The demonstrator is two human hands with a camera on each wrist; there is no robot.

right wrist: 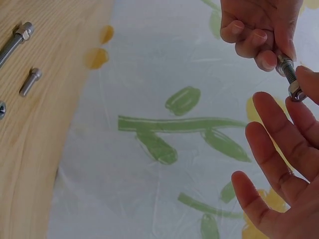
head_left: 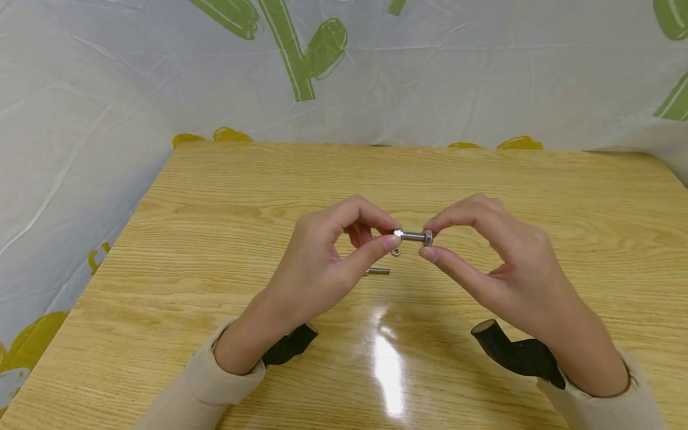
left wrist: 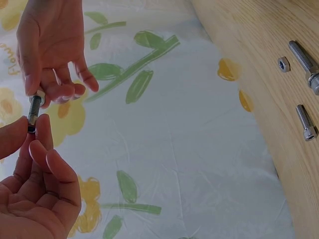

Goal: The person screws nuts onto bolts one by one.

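A shiny metal bolt (head_left: 413,236) lies level between both hands, above the table. My left hand (head_left: 325,254) pinches its left end between thumb and forefinger, partly hiding that end. At the right end sits a hex nut (head_left: 428,237), held by the thumb and forefinger of my right hand (head_left: 513,263). Threads show between the two grips. In the right wrist view, the nut (right wrist: 296,92) is around the bolt's end, and the right hand's other fingers are spread. The left hand's other fingers curl loosely in the left wrist view.
On the wooden table (head_left: 215,209) lie a loose nut (left wrist: 283,64), a short socket-head bolt (left wrist: 306,122) and a longer bolt (left wrist: 301,56) with a nut on it. A flower-patterned cloth (head_left: 430,71) hangs behind the table's far edge. Black straps (head_left: 516,352) sit at the wrists.
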